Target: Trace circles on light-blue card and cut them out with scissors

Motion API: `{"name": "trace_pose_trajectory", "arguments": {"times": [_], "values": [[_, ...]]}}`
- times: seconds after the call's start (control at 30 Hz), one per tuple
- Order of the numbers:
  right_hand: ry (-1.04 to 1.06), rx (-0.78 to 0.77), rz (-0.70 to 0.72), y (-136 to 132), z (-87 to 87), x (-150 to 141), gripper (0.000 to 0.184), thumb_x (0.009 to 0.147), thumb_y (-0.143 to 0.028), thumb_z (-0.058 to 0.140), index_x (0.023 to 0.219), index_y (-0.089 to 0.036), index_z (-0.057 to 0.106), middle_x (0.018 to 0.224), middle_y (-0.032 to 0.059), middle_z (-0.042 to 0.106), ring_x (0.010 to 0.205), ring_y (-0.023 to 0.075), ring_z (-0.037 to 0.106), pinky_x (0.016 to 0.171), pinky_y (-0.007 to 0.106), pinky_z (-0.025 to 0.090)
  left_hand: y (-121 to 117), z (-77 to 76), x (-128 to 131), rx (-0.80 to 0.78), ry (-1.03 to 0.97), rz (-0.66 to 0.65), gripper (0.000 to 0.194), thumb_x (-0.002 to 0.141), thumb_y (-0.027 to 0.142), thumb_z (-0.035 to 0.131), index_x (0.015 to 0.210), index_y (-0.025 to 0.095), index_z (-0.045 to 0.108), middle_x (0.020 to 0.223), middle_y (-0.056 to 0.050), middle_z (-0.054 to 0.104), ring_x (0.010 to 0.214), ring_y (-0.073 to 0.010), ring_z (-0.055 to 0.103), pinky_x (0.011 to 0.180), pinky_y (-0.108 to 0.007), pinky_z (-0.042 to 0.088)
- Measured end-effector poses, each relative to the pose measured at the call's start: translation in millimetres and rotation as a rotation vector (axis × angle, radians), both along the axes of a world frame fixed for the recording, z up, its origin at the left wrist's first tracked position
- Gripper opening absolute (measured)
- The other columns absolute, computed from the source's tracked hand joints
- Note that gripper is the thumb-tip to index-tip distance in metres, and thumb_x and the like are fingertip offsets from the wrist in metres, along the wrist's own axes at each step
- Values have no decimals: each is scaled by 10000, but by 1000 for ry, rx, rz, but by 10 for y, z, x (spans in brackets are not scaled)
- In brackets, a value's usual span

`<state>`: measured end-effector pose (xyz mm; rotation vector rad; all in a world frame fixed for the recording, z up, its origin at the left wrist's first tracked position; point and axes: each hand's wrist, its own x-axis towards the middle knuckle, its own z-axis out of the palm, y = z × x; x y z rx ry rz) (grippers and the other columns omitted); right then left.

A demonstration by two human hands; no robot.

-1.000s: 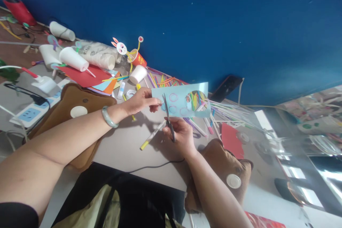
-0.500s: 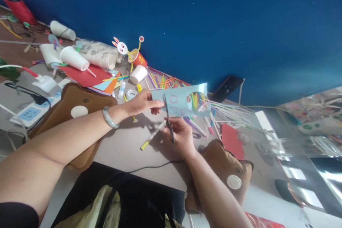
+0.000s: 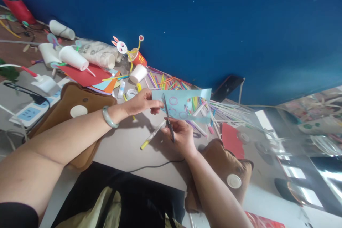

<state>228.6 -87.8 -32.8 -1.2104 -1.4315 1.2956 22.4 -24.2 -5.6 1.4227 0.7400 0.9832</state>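
Note:
My left hand (image 3: 145,102) pinches the left end of a light blue sheet of paper (image 3: 199,94) between thumb and fingers. Several drawn purple-pink circles mark the sheet, and a cut-out gap opens toward its right end. Scissors (image 3: 169,117) sit in my right hand (image 3: 181,133), fingers wrapped around the handles. Their blades point up across the paper, close to my left thumb and the circles. A marker with a yellow end (image 3: 149,140) lies on the table just left of my right hand.
Colourful sticks (image 3: 171,82) lie behind the paper. White paper cups (image 3: 73,58), a red cup with a rabbit figure (image 3: 138,58), coloured paper (image 3: 92,74) and a tape roll (image 3: 131,94) are at left. Brown cushions (image 3: 88,100) flank my arms. A power strip (image 3: 30,113) sits far left.
The right end of the blue paper has swung slightly downward and its gap looks narrower. Both hands have stayed almost in place, the scissors still at the paper.

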Motion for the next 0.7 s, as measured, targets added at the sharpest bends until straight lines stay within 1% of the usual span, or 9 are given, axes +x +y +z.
{"name": "trace_pose_trajectory", "arguments": {"times": [0.17,0.3,0.4,0.5,0.6,0.7], "values": [[-53,24,1,9,28,4,439,608,-433,898,905,-161,726,564,-35,602,474,103,498,451,240,440,-4,14,-10,24,6,-5,197,777,259,662,626,137,630,552,-12,634,527,-100,588,548,-220,486],[-96,38,4,5,47,4,424,639,-468,871,902,-161,745,548,-37,575,468,103,477,440,242,430,-18,42,-7,16,2,15,190,762,254,662,615,140,621,537,-8,620,520,-100,577,537,-222,475],[-79,7,-5,-3,41,9,459,640,-510,861,934,-174,749,584,-23,608,492,119,509,457,256,456,-22,53,1,7,-13,20,173,746,246,666,616,140,624,528,-4,615,508,-98,568,530,-223,468],[-102,11,-9,-4,27,20,455,632,-516,864,934,-199,737,635,-5,647,551,150,564,512,282,500,-17,49,5,2,-30,17,167,738,239,672,611,142,624,520,0,611,503,-97,562,531,-226,468],[-104,47,-5,6,-7,30,413,631,-495,873,897,-212,732,627,-10,630,560,153,562,521,283,497,-10,39,4,0,-51,26,153,737,237,683,628,141,634,517,3,611,502,-96,560,529,-226,466],[-72,76,-2,17,-39,32,387,649,-471,873,899,-212,731,605,-29,587,544,133,534,506,266,475,-4,29,1,6,-77,37,140,737,245,707,667,139,648,514,8,614,494,-96,558,527,-227,470]]}}
